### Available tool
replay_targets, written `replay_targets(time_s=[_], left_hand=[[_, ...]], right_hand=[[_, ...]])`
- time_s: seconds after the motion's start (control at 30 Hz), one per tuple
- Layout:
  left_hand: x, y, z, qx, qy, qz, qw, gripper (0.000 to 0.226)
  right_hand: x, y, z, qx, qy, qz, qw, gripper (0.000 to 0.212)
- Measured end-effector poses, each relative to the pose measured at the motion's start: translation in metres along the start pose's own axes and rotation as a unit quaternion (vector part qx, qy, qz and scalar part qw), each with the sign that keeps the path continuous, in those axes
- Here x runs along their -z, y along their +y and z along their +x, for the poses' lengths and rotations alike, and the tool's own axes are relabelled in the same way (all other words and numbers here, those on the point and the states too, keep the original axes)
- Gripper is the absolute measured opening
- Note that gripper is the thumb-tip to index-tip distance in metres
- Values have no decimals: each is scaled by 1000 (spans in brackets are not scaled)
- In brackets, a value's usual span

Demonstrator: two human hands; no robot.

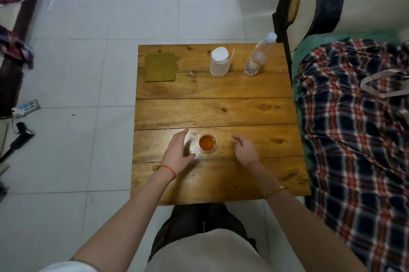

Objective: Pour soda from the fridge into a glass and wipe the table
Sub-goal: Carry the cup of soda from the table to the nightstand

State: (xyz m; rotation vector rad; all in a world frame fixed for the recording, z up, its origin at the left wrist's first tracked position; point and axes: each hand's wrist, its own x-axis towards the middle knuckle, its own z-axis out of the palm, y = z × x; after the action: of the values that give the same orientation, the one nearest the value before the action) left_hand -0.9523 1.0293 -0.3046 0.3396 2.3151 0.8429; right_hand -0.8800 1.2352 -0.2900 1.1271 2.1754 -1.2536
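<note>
Both hands are spread: the left hand beside the full glass, perhaps touching; the right hand apart. A nudge could spill soda across the surface.

Bare forearms, red string bracelet on L wrist, gold bangle on R, white top, dark trousers

Plank wood for the counter, knotty and varnished, catching a soft sheen near its front edge. The glass is clear, amber liquid shining inside. A matt, coarse olive cloth lies flat. Clear glossy plastic for the bottle, frosted white plastic for the tub. Floor tiles smooth, pale, faintly shiny.
</note>
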Motion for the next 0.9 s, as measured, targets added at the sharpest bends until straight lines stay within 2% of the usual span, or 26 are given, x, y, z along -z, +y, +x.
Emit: replay_targets(time_s=[0.2, 0.33, 0.6, 0.9], left_hand=[[-54, -32, 41, 20, -22, -26, 999, 98], [-90, -51, 62, 6, 4, -57, 998, 102], [-115, -60, 75, -35, 80, -94, 992, 67], [-113, -51, 63, -44, 88, -112, 989, 59]], right_hand=[[-32, 27, 57, -9, -32, 9, 999, 35], [-57, 45, 85, -18, -44, 36, 998, 37], [-88, 65, 106, -23, -40, 105, 993, 31], [-92, 60, 100, -29, -69, 83, 994, 32]])
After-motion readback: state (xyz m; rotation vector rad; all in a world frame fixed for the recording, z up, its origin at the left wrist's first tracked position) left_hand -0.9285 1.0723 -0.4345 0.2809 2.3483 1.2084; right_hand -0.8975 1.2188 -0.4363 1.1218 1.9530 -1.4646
